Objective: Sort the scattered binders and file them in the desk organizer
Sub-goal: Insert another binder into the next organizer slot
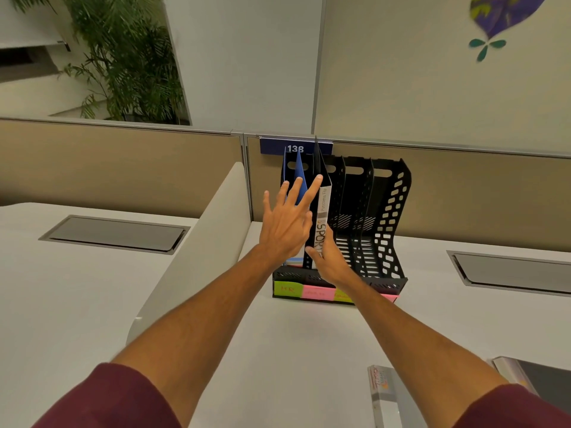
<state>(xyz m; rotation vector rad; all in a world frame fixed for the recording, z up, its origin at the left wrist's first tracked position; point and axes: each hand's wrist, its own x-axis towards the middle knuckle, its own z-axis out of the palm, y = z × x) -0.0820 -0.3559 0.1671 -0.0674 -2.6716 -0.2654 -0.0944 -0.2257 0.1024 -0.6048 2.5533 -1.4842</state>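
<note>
maroon sleeves (pixel 117 400) are seen at the bottom edge, with both bare forearms stretched forward over the white desk (pixel 278 350). at the lower right, two loose binders are left lying on the desk. one is a pale binder (pixel 384 393) with a printed white spine. near it, to the right, a dark binder (pixel 543 376) is cut off by the frame.

the black desk organizer (pixel 392 217) is stood upright against the beige partition (pixel 123 162), below a blue plate (pixel 295 148) marked 138. a row of upright slots is formed by its perforated dividers. coloured sticky notes (pixel 287 289), green and pink in turn, are stuck along its front lip. the leftmost is marked hr; the others cannot be read.

a blue folder (pixel 298 177) is kept in the leftmost slot, its covers parted at the top. a black binder (pixel 323 211) with a white spine, printed sporty and punchless file, is stood upright in what appears to be the second slot.

the left hand (pixel 285 225) is held flat, its fingers straight and spread apart. its index fingertip is laid against the black binder's upper edge, and the other fingers are laid across the blue folder. the right hand (pixel 332 264) is clamped on the lower spine of the black binder, with the thumb on its left side and the fingers curled round its right.
</note>
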